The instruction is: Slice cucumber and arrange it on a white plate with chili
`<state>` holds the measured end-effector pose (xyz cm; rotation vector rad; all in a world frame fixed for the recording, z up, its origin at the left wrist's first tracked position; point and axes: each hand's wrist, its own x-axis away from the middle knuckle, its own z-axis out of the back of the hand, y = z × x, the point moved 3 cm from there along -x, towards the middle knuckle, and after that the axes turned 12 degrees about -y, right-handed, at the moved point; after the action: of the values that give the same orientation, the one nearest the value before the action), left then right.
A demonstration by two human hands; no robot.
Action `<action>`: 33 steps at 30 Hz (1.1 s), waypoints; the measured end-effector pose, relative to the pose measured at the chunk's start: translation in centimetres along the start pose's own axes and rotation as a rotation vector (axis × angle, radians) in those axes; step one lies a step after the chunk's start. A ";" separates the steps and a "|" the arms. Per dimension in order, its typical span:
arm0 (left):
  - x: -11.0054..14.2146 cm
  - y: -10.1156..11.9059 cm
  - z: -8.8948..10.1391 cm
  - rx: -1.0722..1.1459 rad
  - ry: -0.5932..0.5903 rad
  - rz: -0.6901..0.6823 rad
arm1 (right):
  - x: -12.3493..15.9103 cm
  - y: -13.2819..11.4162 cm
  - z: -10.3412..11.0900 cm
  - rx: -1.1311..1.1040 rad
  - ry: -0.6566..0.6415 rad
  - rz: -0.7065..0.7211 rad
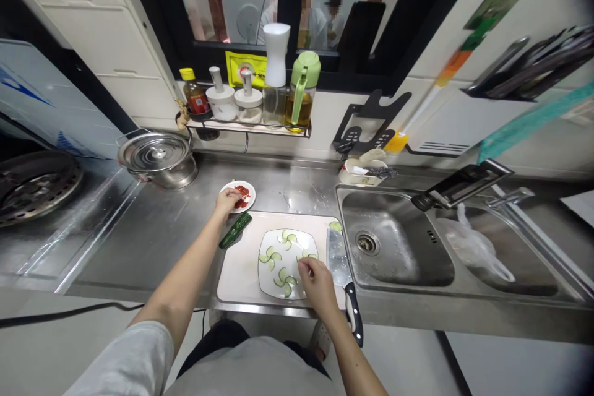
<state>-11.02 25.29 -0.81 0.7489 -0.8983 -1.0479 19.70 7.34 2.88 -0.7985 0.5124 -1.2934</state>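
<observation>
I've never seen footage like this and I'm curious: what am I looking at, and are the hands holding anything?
There's no machine: these are a person's bare hands, filmed by one camera worn on the head, looking forward and down at a kitchen counter. On it lies a pale cutting board. A square plate on the board carries pale green slices arranged like pinwheels. A knife lies along the board's right side, a dark green cucumber piece at its far left corner. The left hand reaches into a small white plate of red bits; the right hand is at the square plate's right side. Whether either pinches anything is too small to tell.
</observation>
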 end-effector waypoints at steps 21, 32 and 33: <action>11.4 6.9 -7.2 -0.065 -0.548 -0.450 | -9.5 -2.2 2.1 -0.076 -0.118 0.210; 11.7 5.6 -8.4 0.046 -0.581 -0.431 | -9.3 -2.2 1.4 0.014 -0.114 0.209; 11.6 5.4 -8.3 0.032 -0.581 -0.424 | -9.4 -1.9 1.3 0.026 -0.115 0.199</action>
<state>1.17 16.97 3.03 0.6852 -1.2821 -1.6808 17.38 16.62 4.29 -0.7756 0.4694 -1.0622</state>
